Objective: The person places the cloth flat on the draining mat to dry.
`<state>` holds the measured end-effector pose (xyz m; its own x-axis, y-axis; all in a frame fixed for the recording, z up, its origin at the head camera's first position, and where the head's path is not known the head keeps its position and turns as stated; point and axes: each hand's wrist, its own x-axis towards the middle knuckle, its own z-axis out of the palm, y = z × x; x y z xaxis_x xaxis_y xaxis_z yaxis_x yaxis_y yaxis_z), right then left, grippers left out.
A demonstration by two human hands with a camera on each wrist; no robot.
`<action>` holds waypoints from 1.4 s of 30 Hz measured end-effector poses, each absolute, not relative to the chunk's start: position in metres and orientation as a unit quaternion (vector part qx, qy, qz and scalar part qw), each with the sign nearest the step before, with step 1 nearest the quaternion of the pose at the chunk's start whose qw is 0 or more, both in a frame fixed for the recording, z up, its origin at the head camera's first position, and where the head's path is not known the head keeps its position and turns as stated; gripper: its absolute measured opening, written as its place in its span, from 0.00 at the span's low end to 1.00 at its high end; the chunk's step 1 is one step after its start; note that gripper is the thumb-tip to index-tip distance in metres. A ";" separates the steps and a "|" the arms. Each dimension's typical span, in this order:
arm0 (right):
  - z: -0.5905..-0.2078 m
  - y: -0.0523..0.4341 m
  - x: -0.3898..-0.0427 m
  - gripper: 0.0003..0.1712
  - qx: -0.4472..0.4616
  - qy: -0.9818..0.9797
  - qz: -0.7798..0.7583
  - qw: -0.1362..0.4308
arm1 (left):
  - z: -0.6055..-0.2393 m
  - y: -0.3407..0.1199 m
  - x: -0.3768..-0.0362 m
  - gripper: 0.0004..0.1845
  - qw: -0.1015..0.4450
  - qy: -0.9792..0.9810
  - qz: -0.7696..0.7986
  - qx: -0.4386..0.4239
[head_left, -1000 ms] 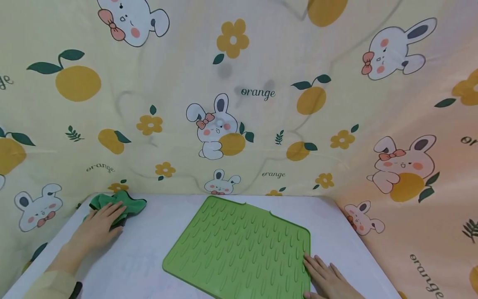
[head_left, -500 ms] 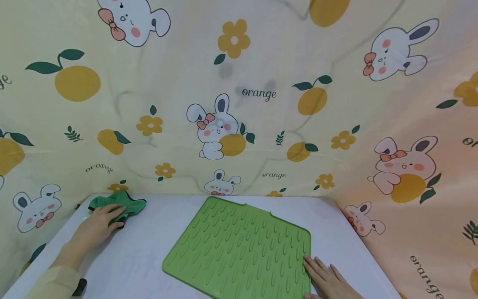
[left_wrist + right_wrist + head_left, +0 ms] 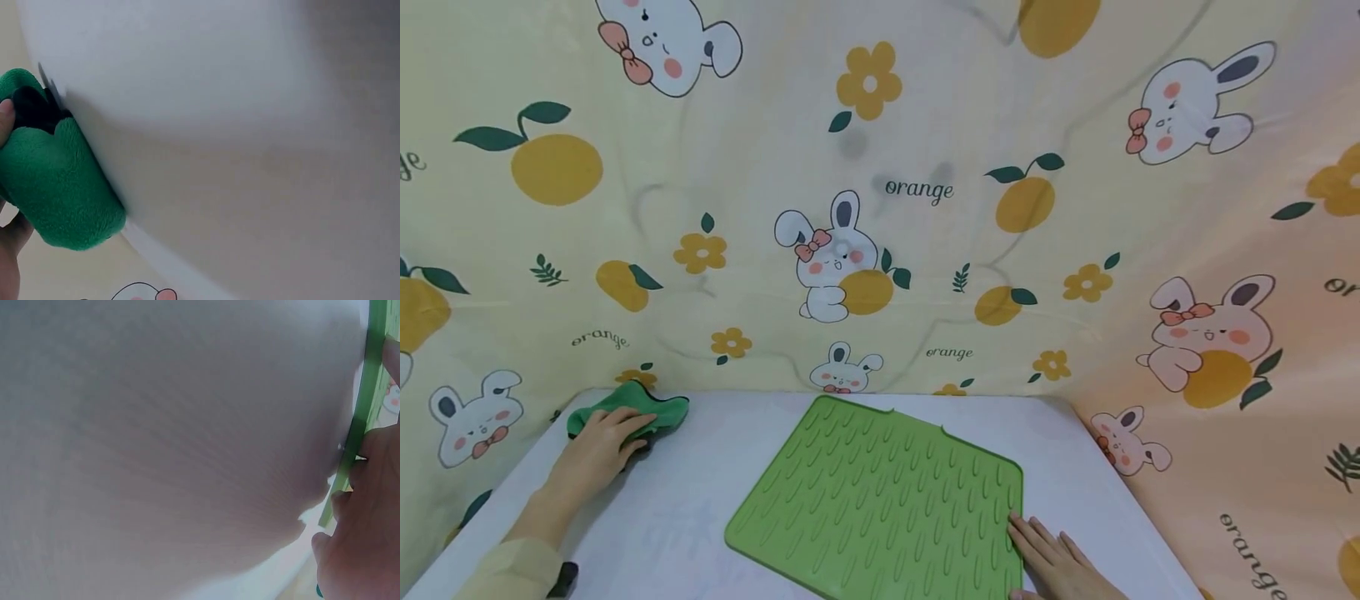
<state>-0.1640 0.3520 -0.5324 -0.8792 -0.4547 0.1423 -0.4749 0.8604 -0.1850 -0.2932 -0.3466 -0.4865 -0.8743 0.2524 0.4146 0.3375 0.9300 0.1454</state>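
Observation:
At the far left of the table, my left hand (image 3: 591, 454) grips a green cloth (image 3: 662, 411) with dark edging. The left wrist view shows this plush cloth (image 3: 69, 181) bunched between thumb and fingers, its dark trim folded inward. A green mat (image 3: 872, 492) with rows of raised oval ridges lies flat at the table's centre, its near part cut off by the frame. My right hand (image 3: 1063, 558) rests at the mat's right edge, fingers fairly straight with their tips on the rim. From the right wrist, the mat's edge (image 3: 361, 419) shows as a thin green strip beside the fingers.
The white table (image 3: 685, 508) ends at the back and sides against a hanging curtain (image 3: 760, 150) printed with rabbits and oranges. A dark strap (image 3: 567, 577) shows at the left sleeve cuff.
The fingers of my left hand have drawn in and gathered the green cloth, which has shifted slightly left. My right hand and the mat have stayed in place.

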 end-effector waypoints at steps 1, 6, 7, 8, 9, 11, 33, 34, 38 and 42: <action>-0.534 0.353 -0.164 0.46 0.243 -0.963 0.109 0.051 | -0.486 -0.346 -0.292 0.21 0.207 -0.960 -0.108 -0.156; -0.539 0.355 -0.165 0.45 0.262 -0.957 0.086 0.090 | -0.481 -0.340 -0.287 0.20 0.256 -0.945 -0.120 -0.163; -0.539 0.355 -0.165 0.45 0.264 -0.956 0.086 0.092 | -0.479 -0.338 -0.286 0.19 0.267 -0.941 -0.124 -0.165; -0.539 0.355 -0.166 0.44 0.270 -0.954 0.079 0.099 | -0.477 -0.336 -0.285 0.19 0.279 -0.937 -0.128 -0.168; -0.539 0.354 -0.166 0.44 0.277 -0.952 0.073 0.105 | -0.475 -0.334 -0.285 0.20 0.292 -0.931 -0.133 -0.173; -0.539 0.354 -0.167 0.44 0.283 -0.950 0.074 0.109 | -0.470 -0.329 -0.283 0.20 0.312 -0.922 -0.143 -0.179; -0.541 0.355 -0.169 0.44 0.292 -0.946 0.072 0.121 | -0.422 -0.226 -0.279 0.29 0.419 -0.834 -0.220 -0.284; -0.541 0.355 -0.169 0.44 0.292 -0.946 0.071 0.119 | -0.421 -0.220 -0.278 0.29 0.420 -0.831 -0.222 -0.290; -0.541 0.356 -0.170 0.43 0.293 -0.947 0.081 0.107 | -0.417 -0.196 -0.278 0.29 0.423 -0.818 -0.233 -0.312; -0.540 0.355 -0.169 0.43 0.294 -0.946 0.084 0.102 | -0.416 -0.173 -0.279 0.29 0.424 -0.805 -0.246 -0.335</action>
<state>-0.1693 0.3553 -0.5405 -0.8059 -0.5397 0.2436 -0.5742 0.8127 -0.0992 -0.2794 -0.1730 -0.4156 -0.4158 0.3301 0.8474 0.7471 0.6553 0.1113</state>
